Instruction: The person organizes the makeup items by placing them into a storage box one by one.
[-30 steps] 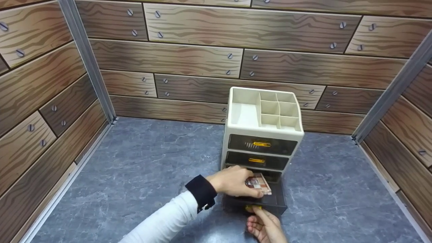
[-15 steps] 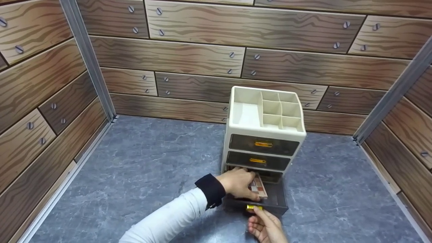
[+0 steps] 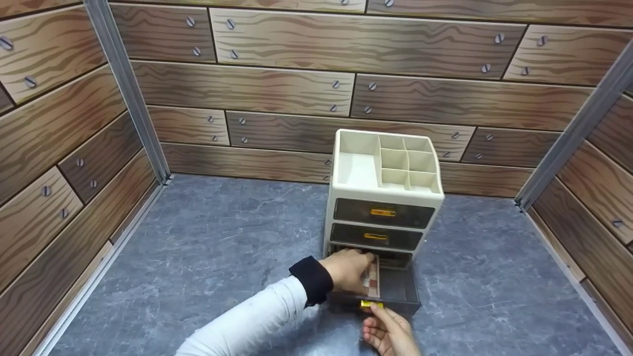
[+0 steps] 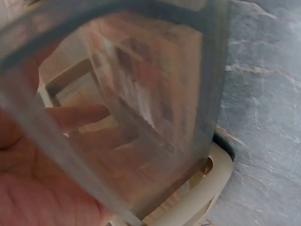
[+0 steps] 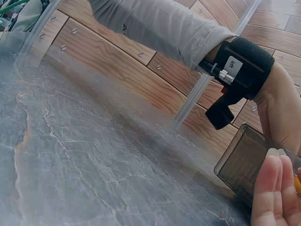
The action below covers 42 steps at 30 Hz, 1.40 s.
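A cream desktop drawer unit [image 3: 388, 193] has its lowest drawer [image 3: 401, 287] pulled out, a dark see-through one. Inside lies a flat eyeshadow palette [image 3: 374, 284] with brown and reddish squares, along the drawer's length. My left hand [image 3: 348, 269] reaches in from the left and holds the palette by its ends, covering its left part. In the left wrist view, the palette [image 4: 150, 70] shows blurred through the clear drawer wall, fingertips at its edge. My right hand [image 3: 390, 329] pinches the drawer's yellow handle [image 3: 367, 304], the thumb on top.
Two more dark drawers [image 3: 378, 236] with yellow handles are closed above. The unit's top has an open tray with several compartments [image 3: 408, 160]. Wood-patterned walls [image 3: 277, 89] enclose the grey marbled tabletop [image 3: 222, 227].
My left hand has lowered the palette into the drawer and turned it from slanted to straight, moving it a little left. My right hand stays on the handle.
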Each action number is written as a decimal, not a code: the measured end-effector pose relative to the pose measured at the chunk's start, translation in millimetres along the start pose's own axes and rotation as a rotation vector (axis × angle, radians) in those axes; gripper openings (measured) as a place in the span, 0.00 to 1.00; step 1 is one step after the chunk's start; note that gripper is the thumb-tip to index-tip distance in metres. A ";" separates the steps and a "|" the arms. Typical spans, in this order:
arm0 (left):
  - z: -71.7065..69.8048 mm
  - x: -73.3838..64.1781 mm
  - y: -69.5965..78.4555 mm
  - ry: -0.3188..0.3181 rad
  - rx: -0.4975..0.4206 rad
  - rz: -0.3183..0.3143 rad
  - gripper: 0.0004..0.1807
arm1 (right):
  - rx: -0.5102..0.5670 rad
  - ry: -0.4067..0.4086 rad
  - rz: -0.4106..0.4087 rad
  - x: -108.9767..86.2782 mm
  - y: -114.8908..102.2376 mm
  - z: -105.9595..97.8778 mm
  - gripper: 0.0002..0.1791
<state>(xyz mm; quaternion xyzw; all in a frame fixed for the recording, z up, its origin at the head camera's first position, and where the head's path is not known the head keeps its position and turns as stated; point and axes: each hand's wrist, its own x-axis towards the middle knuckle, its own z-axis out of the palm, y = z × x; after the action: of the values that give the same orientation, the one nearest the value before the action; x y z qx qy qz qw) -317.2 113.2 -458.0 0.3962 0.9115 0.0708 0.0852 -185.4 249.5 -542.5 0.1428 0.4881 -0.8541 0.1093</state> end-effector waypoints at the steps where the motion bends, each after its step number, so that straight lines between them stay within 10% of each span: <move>1: -1.3 -1.8 -0.6 -0.007 -0.026 -0.006 0.33 | 0.001 0.000 0.006 0.0 0.4 -0.3 0.14; 8: -18.2 -13.5 -5.2 0.060 -0.199 -0.006 0.34 | 0.004 0.038 0.026 -0.5 1.0 -1.9 0.13; 27: -100.7 -41.1 -4.0 0.587 -0.671 0.206 0.19 | -0.006 0.091 -0.021 0.6 0.6 -1.2 0.10; 35: -143.0 -25.5 -26.6 0.723 -0.810 0.018 0.33 | -0.016 0.071 -0.037 1.1 -0.6 1.2 0.09; 42: -151.8 0.2 -53.0 0.632 -1.031 -0.173 0.48 | -0.008 0.067 -0.027 0.2 1.2 6.0 0.11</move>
<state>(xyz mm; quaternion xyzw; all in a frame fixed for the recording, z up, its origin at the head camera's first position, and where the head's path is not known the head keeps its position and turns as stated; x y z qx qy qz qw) -387.0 68.2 -320.4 0.1882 0.7700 0.6097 -0.0031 -186.1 243.8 -540.6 0.1644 0.4966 -0.8483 0.0821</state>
